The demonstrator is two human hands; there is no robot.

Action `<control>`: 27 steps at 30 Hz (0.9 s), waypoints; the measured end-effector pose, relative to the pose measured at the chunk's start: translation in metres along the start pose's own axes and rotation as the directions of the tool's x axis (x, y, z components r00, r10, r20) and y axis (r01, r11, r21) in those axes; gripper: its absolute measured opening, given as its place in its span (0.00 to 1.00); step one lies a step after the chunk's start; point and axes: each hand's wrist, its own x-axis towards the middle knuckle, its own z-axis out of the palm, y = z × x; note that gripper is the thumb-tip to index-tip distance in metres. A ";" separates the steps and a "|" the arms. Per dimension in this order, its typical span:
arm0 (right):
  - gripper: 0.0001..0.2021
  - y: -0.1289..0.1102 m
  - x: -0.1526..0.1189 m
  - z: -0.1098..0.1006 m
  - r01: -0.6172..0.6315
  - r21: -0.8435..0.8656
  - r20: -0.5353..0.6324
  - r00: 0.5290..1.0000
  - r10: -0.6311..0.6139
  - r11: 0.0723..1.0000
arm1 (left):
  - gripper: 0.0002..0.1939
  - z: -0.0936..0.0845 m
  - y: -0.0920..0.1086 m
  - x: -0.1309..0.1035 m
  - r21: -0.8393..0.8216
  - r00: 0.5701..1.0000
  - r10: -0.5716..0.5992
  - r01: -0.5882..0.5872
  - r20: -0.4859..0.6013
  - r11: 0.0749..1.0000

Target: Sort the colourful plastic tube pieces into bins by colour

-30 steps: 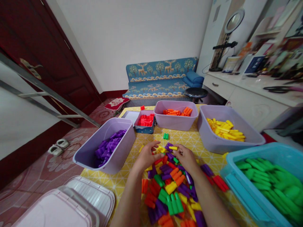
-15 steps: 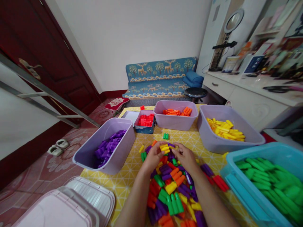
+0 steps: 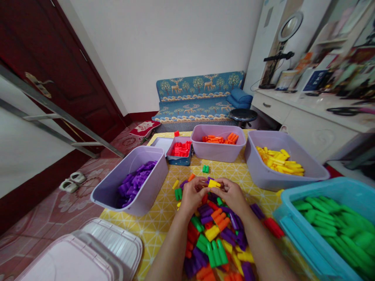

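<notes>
Above a mixed pile of coloured plastic pieces, my left hand and my right hand meet around a yellow piece, fingers of both closed on it. Purple, orange, green, red and yellow pieces lie under and between my forearms. A small green piece sits on the cloth just beyond my hands. Purple pieces fill part of the left bin, orange ones lie in the middle bin, and yellow ones in the right bin.
A teal bin of green pieces stands at the right. Red pieces lie in a small box at the back. Stacked lids rest at the front left. The table has a yellow patterned cloth.
My hands have come together. My right hand has moved left onto the yellow piece, which my left hand has brought slightly right and turned.
</notes>
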 end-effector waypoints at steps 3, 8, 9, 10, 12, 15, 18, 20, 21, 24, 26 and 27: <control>0.18 -0.013 0.002 -0.010 0.003 0.073 -0.232 0.973 0.014 0.997 | 0.09 0.000 0.000 0.000 0.081 0.997 0.029 -0.023 -0.073 0.996; 0.18 -0.039 0.005 -0.029 0.317 0.420 -0.634 0.773 0.025 0.851 | 0.07 0.000 0.003 0.000 0.113 0.997 0.018 -0.009 -0.079 0.994; 0.17 -0.044 0.005 -0.032 0.390 0.465 -0.664 0.747 0.023 0.795 | 0.07 0.001 0.003 0.000 0.113 0.997 0.016 -0.006 -0.080 0.994; 0.15 -0.048 0.004 -0.036 0.451 0.496 -0.687 0.727 0.018 0.742 | 0.07 0.001 0.003 0.000 0.108 0.997 0.012 -0.003 -0.082 0.994; 0.11 -0.056 0.002 -0.042 0.532 0.531 -0.718 0.696 0.017 0.660 | 0.06 0.000 0.002 0.000 0.089 0.996 0.003 0.004 -0.084 0.996; 0.07 -0.063 -0.003 -0.049 0.571 0.576 -0.731 0.680 0.056 0.586 | 0.06 0.000 0.000 0.000 0.073 0.996 -0.008 0.015 -0.085 0.997; 0.07 -0.064 -0.006 -0.052 0.533 0.628 -0.690 0.719 0.088 0.567 | 0.07 0.000 0.000 0.000 0.091 0.996 -0.008 0.016 -0.088 0.996; 0.10 -0.059 -0.005 -0.049 0.458 0.628 -0.636 0.768 0.077 0.629 | 0.07 0.000 0.001 0.000 0.128 0.995 0.012 0.001 -0.099 0.992; 0.12 -0.055 -0.004 -0.047 0.392 0.599 -0.598 0.799 0.064 0.698 | 0.07 -0.001 0.001 0.000 0.164 0.994 0.030 -0.012 -0.107 0.986; 0.15 -0.037 0.000 -0.036 0.100 0.295 -0.385 0.923 0.022 0.950 | 0.08 -0.009 0.003 0.002 0.336 0.987 0.076 -0.024 -0.142 0.942; 0.14 -0.026 0.002 -0.031 -0.013 -0.094 -0.232 0.973 -0.010 0.995 | 0.10 -0.020 0.006 0.003 0.473 0.986 0.060 0.019 -0.153 0.881; 0.13 -0.023 0.002 -0.030 -0.032 -0.292 -0.176 0.984 -0.021 0.956 | 0.10 -0.027 0.007 0.003 0.536 0.990 0.030 0.048 -0.135 0.843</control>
